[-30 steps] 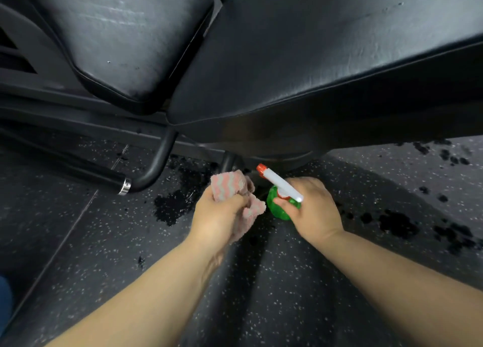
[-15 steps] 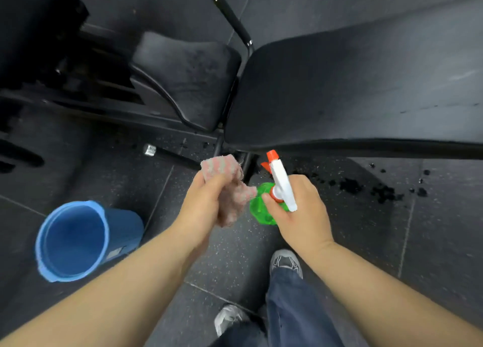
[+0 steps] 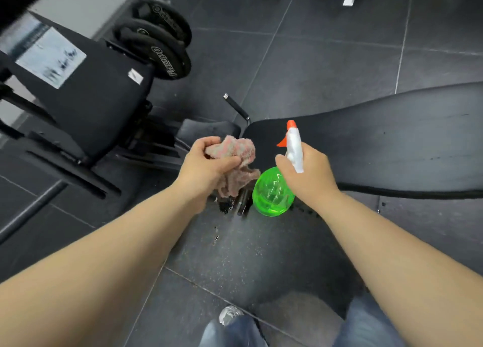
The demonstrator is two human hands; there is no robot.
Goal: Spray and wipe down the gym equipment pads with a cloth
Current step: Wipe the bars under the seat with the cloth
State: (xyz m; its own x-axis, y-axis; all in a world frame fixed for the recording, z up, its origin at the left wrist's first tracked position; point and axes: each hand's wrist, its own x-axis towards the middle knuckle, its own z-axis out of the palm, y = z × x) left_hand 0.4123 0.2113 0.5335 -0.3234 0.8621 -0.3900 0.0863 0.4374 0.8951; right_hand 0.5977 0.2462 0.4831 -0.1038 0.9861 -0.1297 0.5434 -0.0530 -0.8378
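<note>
My left hand [image 3: 206, 163] grips a crumpled pink and grey cloth [image 3: 235, 161] in the middle of the view. My right hand [image 3: 309, 174] holds a green spray bottle [image 3: 271, 192] by its white head with an orange nozzle, which points up and away. Behind both hands lies the long black bench pad [image 3: 379, 137], stretching to the right. A smaller black seat pad [image 3: 206, 128] shows just past the cloth. Both hands hover in front of the pads without touching them.
A black machine with a white label [image 3: 49, 56] stands at the left, with black weight plates [image 3: 162, 43] beyond it. A black handle with a silver tip [image 3: 235, 106] rises between the pads. My jeans and a shoe [image 3: 230, 315] are at the bottom. Dark tiled floor surrounds everything.
The view has pulled back and up from under the bench to above it. Both hands rose with cloth and bottle, keeping their hold. The blue bucket left the view.
</note>
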